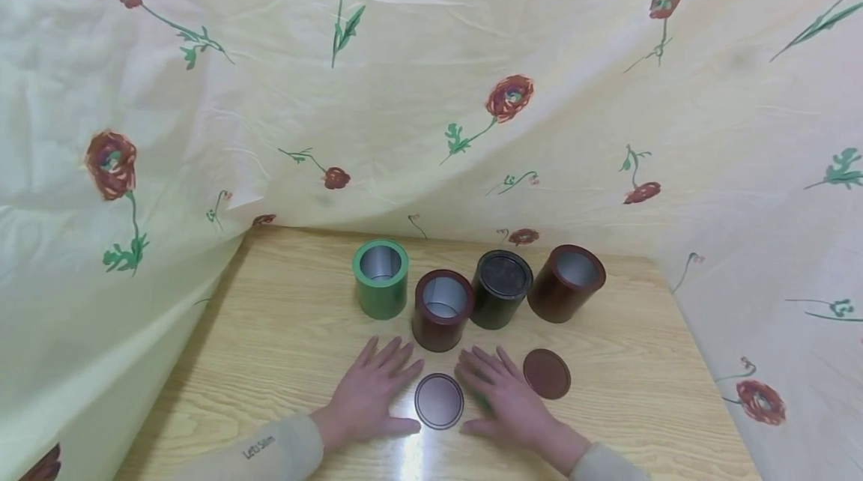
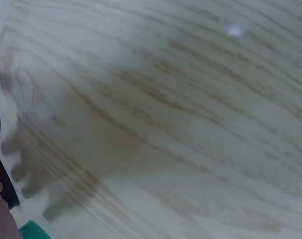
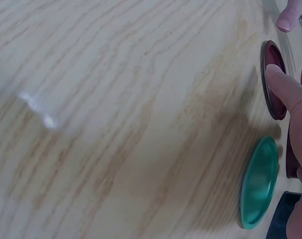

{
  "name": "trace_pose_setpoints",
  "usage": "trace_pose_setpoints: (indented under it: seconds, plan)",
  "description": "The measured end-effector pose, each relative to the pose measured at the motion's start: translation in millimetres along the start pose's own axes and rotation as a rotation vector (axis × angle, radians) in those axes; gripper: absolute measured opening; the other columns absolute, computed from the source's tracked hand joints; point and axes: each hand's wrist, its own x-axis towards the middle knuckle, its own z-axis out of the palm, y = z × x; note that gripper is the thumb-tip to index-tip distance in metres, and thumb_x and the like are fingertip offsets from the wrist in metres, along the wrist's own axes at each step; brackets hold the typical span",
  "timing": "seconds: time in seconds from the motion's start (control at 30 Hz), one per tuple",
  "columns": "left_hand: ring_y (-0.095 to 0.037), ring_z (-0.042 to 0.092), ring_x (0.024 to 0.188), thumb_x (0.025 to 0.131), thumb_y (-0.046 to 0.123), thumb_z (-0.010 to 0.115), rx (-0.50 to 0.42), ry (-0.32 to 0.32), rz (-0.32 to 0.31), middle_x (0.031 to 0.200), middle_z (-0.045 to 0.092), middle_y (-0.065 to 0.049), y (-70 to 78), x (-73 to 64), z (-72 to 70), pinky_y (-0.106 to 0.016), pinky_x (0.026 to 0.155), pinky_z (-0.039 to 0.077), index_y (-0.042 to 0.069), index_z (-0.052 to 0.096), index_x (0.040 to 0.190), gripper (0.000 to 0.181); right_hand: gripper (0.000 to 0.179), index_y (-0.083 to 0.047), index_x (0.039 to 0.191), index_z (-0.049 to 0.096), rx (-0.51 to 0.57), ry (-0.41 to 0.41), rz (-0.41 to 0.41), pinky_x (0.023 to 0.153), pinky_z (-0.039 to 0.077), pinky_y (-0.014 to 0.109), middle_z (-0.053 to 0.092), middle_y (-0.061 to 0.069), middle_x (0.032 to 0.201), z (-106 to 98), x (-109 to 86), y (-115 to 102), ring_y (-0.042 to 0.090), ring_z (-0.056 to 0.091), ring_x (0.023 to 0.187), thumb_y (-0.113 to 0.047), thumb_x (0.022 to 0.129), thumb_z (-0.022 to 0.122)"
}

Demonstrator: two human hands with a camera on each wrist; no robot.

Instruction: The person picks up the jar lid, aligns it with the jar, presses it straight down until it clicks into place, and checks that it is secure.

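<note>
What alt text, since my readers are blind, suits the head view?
A left hand and right hand, fingers spread, flank a round lid on a wooden table; a maroon lid lies farther right. Behind stand a green can, maroon can, lidded black can and second maroon can.

Four cylindrical cans stand upright on the tabletop (image 1: 270,339): an open green can (image 1: 382,297) at left, an open dark red can (image 1: 438,333) set slightly forward, a black can (image 1: 497,309) with its top closed, and a second dark red can (image 1: 559,297), open, at right. The open ones show silvery interiors. Before them lie three round lids, flat: a glossy reddish lid (image 1: 439,401), a green lid (image 3: 260,184) with a raised rim, and a matte brown-red lid (image 1: 547,374) farthest right.
</note>
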Motion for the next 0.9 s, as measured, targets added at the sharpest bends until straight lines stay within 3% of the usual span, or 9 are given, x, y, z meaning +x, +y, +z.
trace_pose_setpoints:
  seconds: [0.33, 0.63, 0.9]
  plan:
    - [-0.034, 0.041, 0.155, 0.090, 0.089, 0.050, 0.020, 0.040, 0.014, 0.165, 0.048, -0.009, 2.9, -4.0, 12.9, -0.063, 0.126, 0.030, 0.024, 0.056, 0.158, 0.094, 0.085, -0.008, 0.140, 0.070, -0.014, 0.005, -0.015, 0.116, 0.040, 0.070, 0.061, 0.015, 0.153, 9, -0.2, -1, 0.039, 0.053, 0.145, -0.063, 0.077, 0.087]
    - [-0.032, 0.039, 0.156, 0.090, 0.088, 0.051, 0.027, 0.002, -0.007, 0.166, 0.048, -0.008, 9.9, -1.6, 13.8, -0.061, 0.126, 0.030, 0.024, 0.058, 0.156, 0.092, 0.081, -0.005, 0.134, 0.073, -0.015, 0.023, -0.013, 0.115, 0.041, 0.070, 0.061, 0.016, 0.151, 13, 1.8, -4, 0.040, 0.054, 0.143, -0.062, 0.078, 0.086]
    - [-0.034, 0.046, 0.152, 0.092, 0.086, 0.051, 0.010, 0.068, -0.001, 0.162, 0.053, -0.009, 12.6, 1.2, 20.1, -0.063, 0.123, 0.036, 0.024, 0.063, 0.151, 0.086, 0.077, -0.005, 0.134, 0.074, 0.042, 0.020, 0.009, 0.115, 0.040, 0.071, 0.060, 0.015, 0.153, 19, 3.3, -6, 0.039, 0.053, 0.144, -0.058, 0.079, 0.088]
